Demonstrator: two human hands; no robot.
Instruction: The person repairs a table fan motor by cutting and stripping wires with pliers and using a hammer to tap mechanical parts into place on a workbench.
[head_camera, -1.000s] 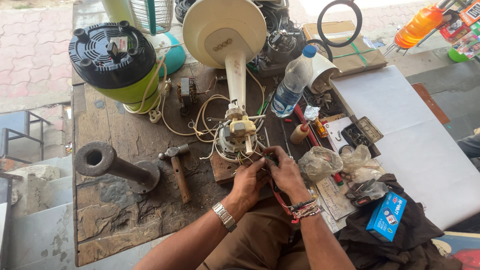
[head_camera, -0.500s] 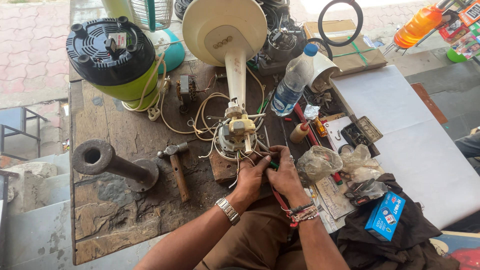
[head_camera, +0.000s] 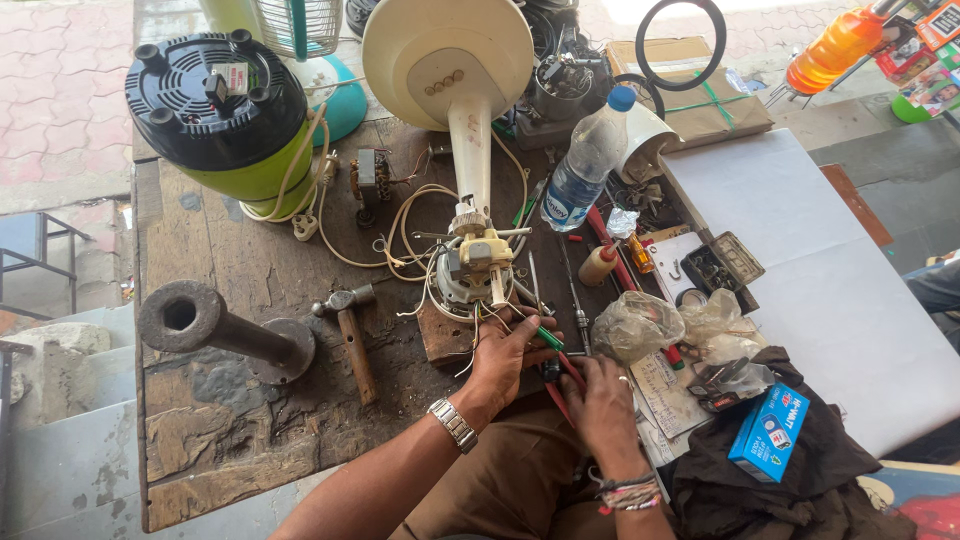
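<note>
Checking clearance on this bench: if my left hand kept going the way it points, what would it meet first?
Your left hand points up the bench, so it would likely meet the cream fan motor and its loose wires first; depth is hard to judge.

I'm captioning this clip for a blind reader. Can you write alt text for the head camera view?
Two bare hands work on the wires of a small fan motor on a worn wooden workbench: the left hand pinches wires, the right hand grips red-handled pliers. A hammer and a plastic water bottle lie nearby.
</note>
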